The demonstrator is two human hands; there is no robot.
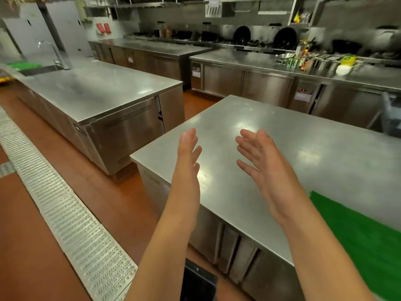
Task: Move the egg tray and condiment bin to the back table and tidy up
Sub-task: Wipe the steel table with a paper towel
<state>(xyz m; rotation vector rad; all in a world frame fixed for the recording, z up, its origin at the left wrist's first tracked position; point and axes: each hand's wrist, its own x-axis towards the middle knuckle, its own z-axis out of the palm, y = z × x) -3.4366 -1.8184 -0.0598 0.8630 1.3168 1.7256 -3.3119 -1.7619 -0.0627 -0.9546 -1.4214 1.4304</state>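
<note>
My left hand (pixel 188 148) and right hand (pixel 258 155) up over near steel table (pixel 282 135), fingers straight, wide, holding nothing. No egg tray or condiment bin clearly seen; maybe among blurry things far right (pixel 312 60). Eggs break easy, so hold tray flat, both sides underneath.

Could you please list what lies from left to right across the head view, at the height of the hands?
Floor drain grate → steel counter with sink → left hand → right hand → green mat.
</note>
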